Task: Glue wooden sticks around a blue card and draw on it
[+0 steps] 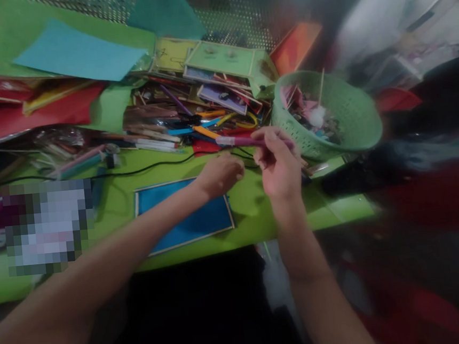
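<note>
My right hand (279,159) holds a slim purple marker (246,140) between thumb and fingers. The marker lies nearly level, and its pale, clear-looking end points left. Close by on the left, my left hand (221,174) is closed with its fingers curled in, slightly smeared by motion; what they hold, if anything, is hidden. Under my left wrist lies a blue panel (189,223) edged with thin light wooden sticks, flat on the green tabletop (254,223). My left forearm hides part of the panel.
A green plastic basket (364,120) with scraps and sticks stands on the right. Behind my hands lie orange-handled scissors (207,133), several pens (157,144) and a black cable (145,171). Coloured sheets, including a light blue sheet (82,53), are piled at the back left.
</note>
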Tool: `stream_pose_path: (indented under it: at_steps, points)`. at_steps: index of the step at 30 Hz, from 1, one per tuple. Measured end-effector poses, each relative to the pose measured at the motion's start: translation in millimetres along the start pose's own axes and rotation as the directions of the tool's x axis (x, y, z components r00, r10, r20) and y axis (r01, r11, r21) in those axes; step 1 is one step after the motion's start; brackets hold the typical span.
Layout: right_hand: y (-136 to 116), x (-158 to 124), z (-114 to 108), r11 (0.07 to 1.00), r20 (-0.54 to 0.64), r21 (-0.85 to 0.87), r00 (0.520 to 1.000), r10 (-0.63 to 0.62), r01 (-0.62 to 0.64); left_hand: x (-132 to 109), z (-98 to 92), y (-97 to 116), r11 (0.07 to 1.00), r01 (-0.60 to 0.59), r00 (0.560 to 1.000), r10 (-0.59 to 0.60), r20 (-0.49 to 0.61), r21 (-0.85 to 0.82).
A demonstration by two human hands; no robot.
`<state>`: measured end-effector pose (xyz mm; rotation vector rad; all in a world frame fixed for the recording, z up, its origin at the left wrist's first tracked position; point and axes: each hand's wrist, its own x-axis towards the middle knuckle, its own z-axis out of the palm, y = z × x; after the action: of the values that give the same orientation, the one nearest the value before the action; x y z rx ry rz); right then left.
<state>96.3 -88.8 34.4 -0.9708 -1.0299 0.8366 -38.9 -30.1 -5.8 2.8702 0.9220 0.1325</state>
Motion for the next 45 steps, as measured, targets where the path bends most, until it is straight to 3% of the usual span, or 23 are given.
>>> stream_pose_path:
  at_steps: [12, 15, 23, 37, 41, 45]
  points:
    - [-7.0, -5.6, 3.3, 0.997, 0.005, 0.079, 1.000, 0.000, 0.000, -0.8, -10.0, 38.4, 0.988, -0.072, 0.997, 0.073, -0.001, 0.138]
    - [-5.8, -4.4, 2.4, 0.999, -0.004, 0.034, 1.000, 0.009, -0.009, -2.2, -4.9, 32.0, 0.989, -0.068, 0.997, 0.070, -0.016, 0.128]
    - [-3.8, -3.5, 2.0, 0.998, -0.016, 0.055, 1.000, 0.007, -0.006, 2.6, 3.0, -12.1, 0.999, -0.041, 0.999, 0.041, -0.022, -0.010]
    - [-8.6, -6.5, 5.2, 0.995, 0.021, 0.096, 1.000, 0.006, -0.008, -4.4, -6.9, 26.3, 0.975, -0.137, 0.989, 0.144, -0.026, 0.173]
    - [-7.6, -6.2, 3.8, 0.997, 0.023, 0.081, 1.000, 0.000, -0.002, -7.6, 0.9, 25.7, 0.977, -0.129, 0.990, 0.137, -0.035, 0.172]
    - [-4.4, -4.5, 2.3, 0.994, 0.030, 0.101, 0.999, -0.033, 0.030, -6.2, 8.1, 12.8, 0.992, -0.046, 0.998, 0.051, -0.042, 0.120]
